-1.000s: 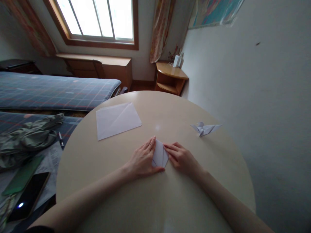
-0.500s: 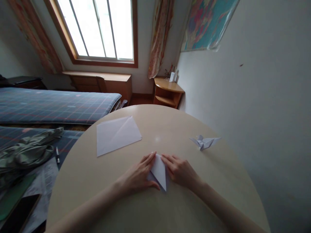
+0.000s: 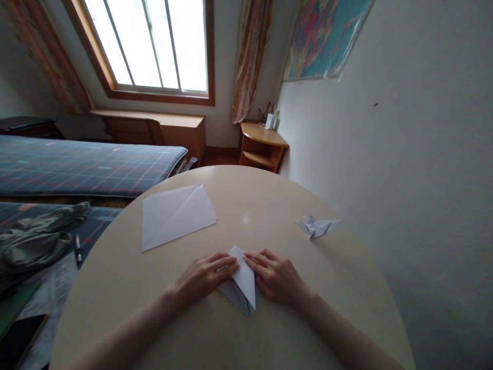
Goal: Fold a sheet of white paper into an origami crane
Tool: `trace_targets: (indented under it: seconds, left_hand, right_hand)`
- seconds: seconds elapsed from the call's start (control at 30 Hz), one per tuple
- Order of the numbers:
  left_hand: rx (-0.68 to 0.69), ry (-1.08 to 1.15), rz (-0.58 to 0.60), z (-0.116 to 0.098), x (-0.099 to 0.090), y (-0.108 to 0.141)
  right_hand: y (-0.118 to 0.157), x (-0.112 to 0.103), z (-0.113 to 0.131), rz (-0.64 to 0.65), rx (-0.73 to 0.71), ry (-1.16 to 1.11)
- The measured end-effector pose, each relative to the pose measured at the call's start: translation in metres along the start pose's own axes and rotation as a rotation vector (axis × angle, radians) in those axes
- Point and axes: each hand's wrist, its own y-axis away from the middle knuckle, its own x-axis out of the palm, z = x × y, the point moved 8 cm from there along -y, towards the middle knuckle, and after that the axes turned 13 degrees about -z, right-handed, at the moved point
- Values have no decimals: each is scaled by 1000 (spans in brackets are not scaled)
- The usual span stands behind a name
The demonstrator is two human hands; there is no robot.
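Round and pale, the bench (image 3: 215,341) spreads across the near ground, its flat top giving the paper (image 3: 246,281) firm backing; the paper lies near the person, folded to a narrow point that faces them, with grey-shaded layers showing at its lower left; the hands are apart with the paper between them, the left hand (image 3: 206,275) laying its fingers over the left side, the right hand (image 3: 279,278) bringing bent fingertips to the right edge; such a two-sided hold would keep the layers aligned and stop them sliding, though both thumbs are too hidden to tell whether either hand pinches; low on the left, off the bench, lie a phone (image 3: 25,331), a pen (image 3: 78,247) and a crumpled cloth (image 3: 38,244), perhaps put there to leave elbow room; farther out on the bench, the sheets (image 3: 177,218) sit to the left and a folded bird (image 3: 319,227) to the right, both well apart from the hands, likely so neither gets knocked; beyond are a mattress (image 3: 88,164), a corner shelf (image 3: 264,134) and the bright window (image 3: 154,46), which probably lights the folds.
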Motion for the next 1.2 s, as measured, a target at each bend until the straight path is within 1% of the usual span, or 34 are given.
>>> trace_targets:
  seconds: [0.1,0.17,0.23,0.37,0.43,0.5,0.6,0.7,0.8,0.87,1.0,1.07,1.1,1.17,1.2]
  left_hand:
    - [-14,-36,14,0,2,0]
    - [-72,-40,21,4,4,0]
    - [-162,-11,-4,9,5,1]
    - [-383,75,-96,26,4,5]
    - [-482,41,-71,34,6,8]
    - [-551,-14,-10,41,8,9]
    - [-617,-27,52,46,10,10]
    - [-659,-2,72,46,11,9]
    - [-697,-31,94,44,11,10]
    - [-700,-77,114,41,12,9]
    - [-657,-161,127,37,13,8]
    - [-652,-192,78,39,12,9]
    - [-645,-198,36,39,10,9]
    - [-592,-178,-52,35,8,7]
    - [-540,-156,-78,30,7,5]
  right_hand:
    - [-1,4,-1,8,-11,-21]
    - [0,7,-4,-14,0,-39]
    - [0,8,-8,-63,16,-75]
    - [1,5,-16,-207,72,-196]
    - [1,3,-19,-249,123,-276]
    - [1,2,-23,-268,203,-331]
    - [0,2,-27,-248,315,-281]
    - [-1,5,-27,-197,351,-137]
    - [0,8,-26,-178,341,-52]
    - [1,8,-24,-213,330,-46]
    - [5,-1,-23,-364,334,-85]
    - [5,-3,-20,-388,317,-61]
    - [4,-2,-18,-370,297,-42]
    - [1,2,-11,-288,231,-35]
    - [0,5,-7,-246,197,-48]
